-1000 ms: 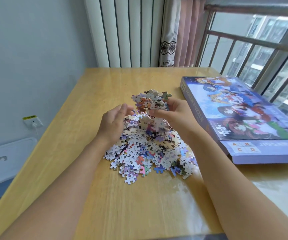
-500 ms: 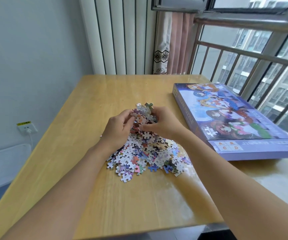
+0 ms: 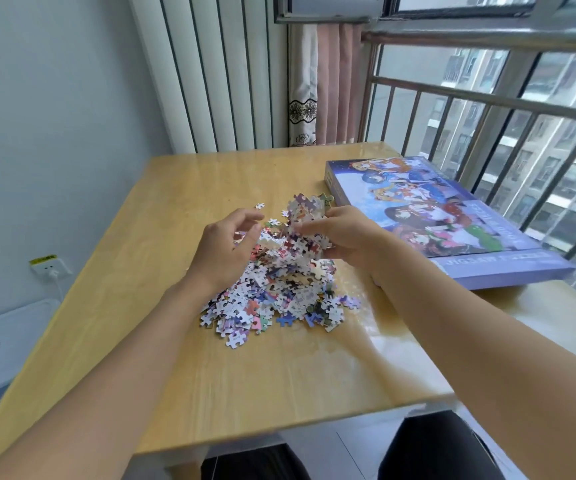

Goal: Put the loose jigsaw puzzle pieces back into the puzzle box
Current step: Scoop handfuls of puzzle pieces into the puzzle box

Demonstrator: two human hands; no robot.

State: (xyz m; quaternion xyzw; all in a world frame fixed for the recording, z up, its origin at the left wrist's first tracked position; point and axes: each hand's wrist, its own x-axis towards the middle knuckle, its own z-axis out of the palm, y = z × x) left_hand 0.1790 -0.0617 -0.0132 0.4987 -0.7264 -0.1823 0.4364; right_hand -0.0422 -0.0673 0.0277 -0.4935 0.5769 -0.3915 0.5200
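— What are the hands doing?

— I'm seeing the right hand (image 3: 343, 233) gripping a clump of puzzle pieces (image 3: 305, 226) above the pile (image 3: 272, 292) on the tabletop (image 3: 182, 202); the left hand (image 3: 225, 247) is hovering loose-fingered, gripping nothing.

— And the box?

— The puzzle box (image 3: 435, 220) is lying closed to the right — its edge is reading "JIGSAW".

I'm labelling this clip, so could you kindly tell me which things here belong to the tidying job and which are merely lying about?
Job: puzzle pieces, puzzle box, left hand, right hand holding a clump of pieces.
Lying about: wall socket, curtain, window railing, table.
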